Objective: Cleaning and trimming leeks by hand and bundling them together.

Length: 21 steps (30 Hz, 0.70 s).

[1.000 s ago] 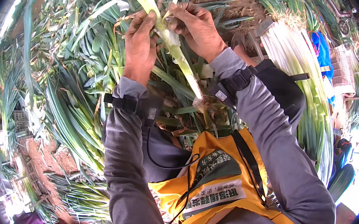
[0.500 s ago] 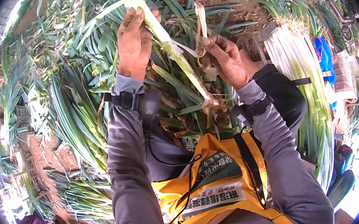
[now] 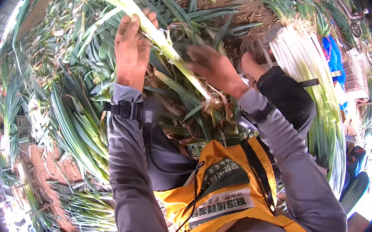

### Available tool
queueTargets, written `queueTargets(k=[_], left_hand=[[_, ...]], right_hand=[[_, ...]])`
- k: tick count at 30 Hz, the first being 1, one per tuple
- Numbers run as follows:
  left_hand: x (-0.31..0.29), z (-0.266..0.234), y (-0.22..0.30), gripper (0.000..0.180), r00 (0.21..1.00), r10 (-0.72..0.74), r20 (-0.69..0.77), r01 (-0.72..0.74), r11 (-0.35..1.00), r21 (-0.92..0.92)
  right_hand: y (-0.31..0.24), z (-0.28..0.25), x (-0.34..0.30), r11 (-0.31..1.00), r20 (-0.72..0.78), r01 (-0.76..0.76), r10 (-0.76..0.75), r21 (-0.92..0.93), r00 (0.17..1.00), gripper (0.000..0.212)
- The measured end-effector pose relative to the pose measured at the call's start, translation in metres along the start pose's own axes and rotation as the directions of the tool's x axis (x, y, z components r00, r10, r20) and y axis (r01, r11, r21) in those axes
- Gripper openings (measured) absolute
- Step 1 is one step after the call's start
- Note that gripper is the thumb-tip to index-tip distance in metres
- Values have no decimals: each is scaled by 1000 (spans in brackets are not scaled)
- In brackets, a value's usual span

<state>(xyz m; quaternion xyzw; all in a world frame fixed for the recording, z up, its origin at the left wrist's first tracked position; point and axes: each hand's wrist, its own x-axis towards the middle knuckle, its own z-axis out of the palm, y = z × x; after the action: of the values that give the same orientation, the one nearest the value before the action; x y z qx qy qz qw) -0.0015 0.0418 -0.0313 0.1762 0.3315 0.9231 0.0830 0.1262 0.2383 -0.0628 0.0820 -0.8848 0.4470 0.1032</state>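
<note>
A long green onion (image 3: 168,53) slants across the middle, its leafy end at the top and its roots (image 3: 214,100) low near my knees. My left hand (image 3: 132,49) is closed around its upper stalk, thumb along the front. Bits of loose skin stick out from the stalk just below that grip. My right hand (image 3: 212,65) is beside the lower stalk, its fingers smeared by motion. Whether they touch the onion or hold anything I cannot make out.
A thick bundle of trimmed green onions (image 3: 312,89) lies at my right, roots upward. Untrimmed green onions (image 3: 74,114) are heaped at my left. Leaf scraps (image 3: 180,21) cover the ground ahead. A yellow apron (image 3: 221,189) covers my lap, and blue cloth (image 3: 334,64) lies beyond the bundle.
My right hand held a peeled strip of skin away from the stalk; that strip no longer shows in it, and the hand has moved left toward the onion. My left hand keeps its grip.
</note>
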Motion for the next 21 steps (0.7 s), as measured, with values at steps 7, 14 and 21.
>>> queueTargets(k=[7,14,21], left_hand=[[1,10,-13,20,1000,-9,-12,10,999,40],[-6,8,-13,21,998,-41,49,41,999,10],[7,0,-4,22,1000,-8,-1,8,995,-97]], right_hand=[[-21,18,46,964,-293,260,-267,-63,918,21],[-15,10,22,955,-175,295,-285,30,942,13],[24,-4,-24,992,-24,110,-109,65,994,26]])
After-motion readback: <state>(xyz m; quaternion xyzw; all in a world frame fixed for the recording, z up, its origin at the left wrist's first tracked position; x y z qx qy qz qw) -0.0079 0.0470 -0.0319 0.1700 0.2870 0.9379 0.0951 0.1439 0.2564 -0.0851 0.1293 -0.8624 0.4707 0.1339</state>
